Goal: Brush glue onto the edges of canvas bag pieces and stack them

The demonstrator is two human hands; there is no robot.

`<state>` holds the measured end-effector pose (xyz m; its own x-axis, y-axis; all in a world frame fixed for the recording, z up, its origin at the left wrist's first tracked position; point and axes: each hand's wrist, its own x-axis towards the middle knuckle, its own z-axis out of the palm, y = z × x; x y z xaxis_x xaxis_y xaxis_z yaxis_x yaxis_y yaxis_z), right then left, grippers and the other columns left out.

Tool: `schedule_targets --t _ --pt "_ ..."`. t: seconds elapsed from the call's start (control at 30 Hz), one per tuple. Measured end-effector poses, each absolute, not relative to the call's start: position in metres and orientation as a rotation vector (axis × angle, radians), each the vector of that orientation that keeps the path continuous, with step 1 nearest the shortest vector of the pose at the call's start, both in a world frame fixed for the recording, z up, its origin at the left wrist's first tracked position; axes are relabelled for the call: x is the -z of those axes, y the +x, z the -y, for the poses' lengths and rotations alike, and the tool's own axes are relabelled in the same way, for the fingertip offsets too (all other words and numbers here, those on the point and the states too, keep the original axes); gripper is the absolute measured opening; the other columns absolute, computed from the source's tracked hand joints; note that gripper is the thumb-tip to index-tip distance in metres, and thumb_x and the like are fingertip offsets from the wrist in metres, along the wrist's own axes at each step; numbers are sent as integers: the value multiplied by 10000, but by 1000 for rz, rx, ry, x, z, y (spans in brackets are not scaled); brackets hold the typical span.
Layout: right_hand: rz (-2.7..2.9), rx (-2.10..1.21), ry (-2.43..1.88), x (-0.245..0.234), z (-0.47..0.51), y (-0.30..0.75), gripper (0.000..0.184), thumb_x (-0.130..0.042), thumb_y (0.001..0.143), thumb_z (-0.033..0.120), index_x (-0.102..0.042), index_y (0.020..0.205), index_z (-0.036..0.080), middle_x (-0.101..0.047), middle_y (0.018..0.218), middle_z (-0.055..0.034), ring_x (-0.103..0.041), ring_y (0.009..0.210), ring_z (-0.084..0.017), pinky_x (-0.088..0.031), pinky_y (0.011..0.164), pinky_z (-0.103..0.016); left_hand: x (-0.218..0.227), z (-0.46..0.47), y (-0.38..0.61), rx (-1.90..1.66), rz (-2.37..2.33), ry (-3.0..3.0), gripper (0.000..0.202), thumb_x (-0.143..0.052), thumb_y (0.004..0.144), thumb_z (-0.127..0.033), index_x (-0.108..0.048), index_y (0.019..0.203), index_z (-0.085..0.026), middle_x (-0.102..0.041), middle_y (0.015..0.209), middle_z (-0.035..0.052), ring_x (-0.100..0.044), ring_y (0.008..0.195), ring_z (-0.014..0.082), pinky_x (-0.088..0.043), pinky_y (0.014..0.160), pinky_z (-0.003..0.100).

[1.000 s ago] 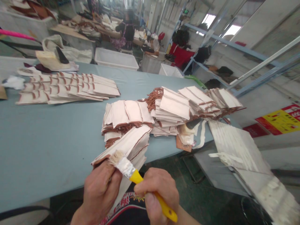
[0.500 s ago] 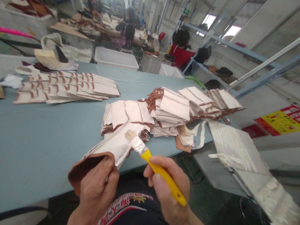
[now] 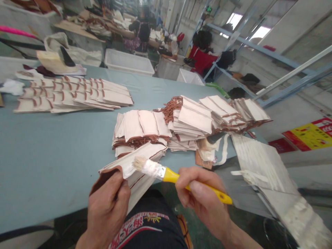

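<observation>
My left hand [image 3: 110, 200] is closed on the brown edge of a cream sewn piece [image 3: 147, 173], whose near end gapes a little. The piece slants away from me, and its far end lies by a stack of similar cream pieces [image 3: 141, 124] with brown edges. In my right hand [image 3: 204, 197] is a paintbrush [image 3: 169, 175] with a yellow handle, gripped with the fingers wrapped round it. Its pale bristles point left, over the cream piece's upper face; whether they touch it I cannot tell.
More stacked cream pieces [image 3: 194, 119] run along the blue-green table [image 3: 64, 155] to the right, and a spread row [image 3: 77, 95] lies at the left. A whitish-smeared board [image 3: 269, 173] slopes down at right. White bins [image 3: 129, 64] and a person [image 3: 143, 31] are beyond.
The brush has swung flatter, with my right hand moving right and its bristles left and down. My left hand has turned the cream piece, narrowing its opening and showing more of its side.
</observation>
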<state>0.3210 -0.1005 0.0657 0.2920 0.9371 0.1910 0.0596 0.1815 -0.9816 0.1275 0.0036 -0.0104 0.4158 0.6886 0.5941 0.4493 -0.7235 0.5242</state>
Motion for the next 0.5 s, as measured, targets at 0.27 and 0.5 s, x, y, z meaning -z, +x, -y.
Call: schedule_targets --t 0.27,0.5 --pt "487 -1426 -1014 -33 101 312 226 -677 899 374 -763 893 166 -551 523 60 -379 375 -57 -463 441 -189 38 -11 111 -1125 -925 2443 238 -596 940 -137 -723 1132 -195 -811 835 16 -745 637 185 -609 713 262" --pt "644 -1132 -1024 -34 95 324 224 -691 953 361 -806 903 174 -612 570 28 -444 413 -67 -473 465 -191 21 -17 117 -736 -1202 1611 326 -612 998 -477 -798 1075 -220 -795 786 -3 -767 719 219 -596 604 240"
